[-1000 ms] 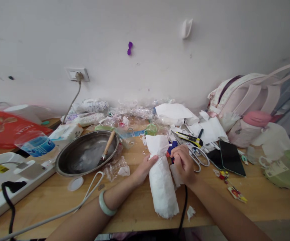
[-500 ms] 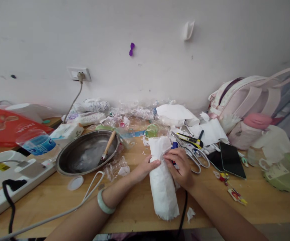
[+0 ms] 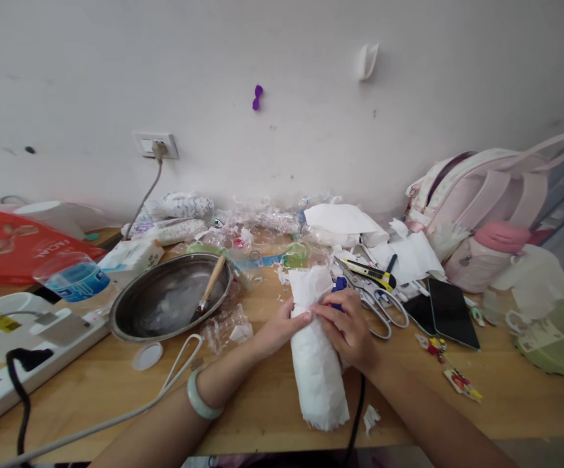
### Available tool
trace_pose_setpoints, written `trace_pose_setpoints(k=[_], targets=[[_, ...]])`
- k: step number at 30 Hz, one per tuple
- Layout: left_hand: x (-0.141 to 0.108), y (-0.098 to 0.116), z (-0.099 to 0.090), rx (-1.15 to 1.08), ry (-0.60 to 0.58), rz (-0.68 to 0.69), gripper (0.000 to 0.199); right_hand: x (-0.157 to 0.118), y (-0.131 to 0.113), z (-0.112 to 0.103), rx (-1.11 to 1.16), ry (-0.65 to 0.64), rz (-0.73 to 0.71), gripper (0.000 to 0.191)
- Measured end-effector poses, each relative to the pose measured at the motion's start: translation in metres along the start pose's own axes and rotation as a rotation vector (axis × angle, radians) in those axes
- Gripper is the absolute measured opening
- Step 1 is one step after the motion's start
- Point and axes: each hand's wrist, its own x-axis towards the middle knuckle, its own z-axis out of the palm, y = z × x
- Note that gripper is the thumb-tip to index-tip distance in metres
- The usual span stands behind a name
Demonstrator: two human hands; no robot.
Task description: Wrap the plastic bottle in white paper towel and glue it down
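A bottle-shaped bundle wrapped in white paper (image 3: 318,377) lies in front of me, its narrowed neck pointing away and the loose paper flaring beyond it. My left hand (image 3: 284,328) grips the neck from the left, with the thumb lying across the paper. From the right, my right hand (image 3: 353,328) has its fingertips pressed on the same narrowed part. What the paper covers is hidden. Just behind my right hand is a blue object (image 3: 339,286), partly covered. Scissors (image 3: 382,312) and a yellow box cutter (image 3: 370,272) lie close by on the right.
A metal basin (image 3: 165,331) with cloudy liquid and a wooden-handled brush (image 3: 211,286) stands left. A power strip (image 3: 33,364) and white cable are nearer. Clear plastic scraps lie at the back. Phones (image 3: 452,312), a pink bag (image 3: 487,188) and a pink-lidded container (image 3: 477,260) occupy the right.
My right fingers have shifted slightly left across the bundle's neck, so more of the blue object shows behind them. The left hand keeps its hold and the bundle stays nearly in place.
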Motion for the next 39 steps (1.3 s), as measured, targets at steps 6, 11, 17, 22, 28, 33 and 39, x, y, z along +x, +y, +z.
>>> trace_pose_setpoints(k=[6,11,17,22,28,33,39], targets=[[0.001,0.0,0.0,0.005,0.016,0.034,0.07,0.006,0.002,-0.001,0.06,-0.082,0.056,0.022],[0.004,-0.007,-0.003,-0.018,-0.006,0.044,0.071,0.007,0.003,0.0,0.098,-0.128,0.125,0.02],[0.005,-0.012,-0.004,-0.046,0.004,0.078,0.073,0.007,0.001,-0.001,0.071,-0.137,0.133,0.017],[0.004,-0.011,-0.004,-0.037,0.014,0.064,0.075,0.006,-0.001,0.001,0.085,-0.119,0.174,0.015],[0.005,-0.011,-0.004,-0.03,0.02,0.03,0.079,0.005,-0.007,0.004,0.087,-0.1,0.255,0.015],[0.003,-0.007,-0.003,-0.025,0.018,0.02,0.078,0.006,-0.007,0.005,0.061,-0.092,0.239,0.015],[0.003,-0.005,-0.003,-0.058,-0.008,0.031,0.079,0.006,-0.007,0.005,0.055,-0.079,0.228,0.014]])
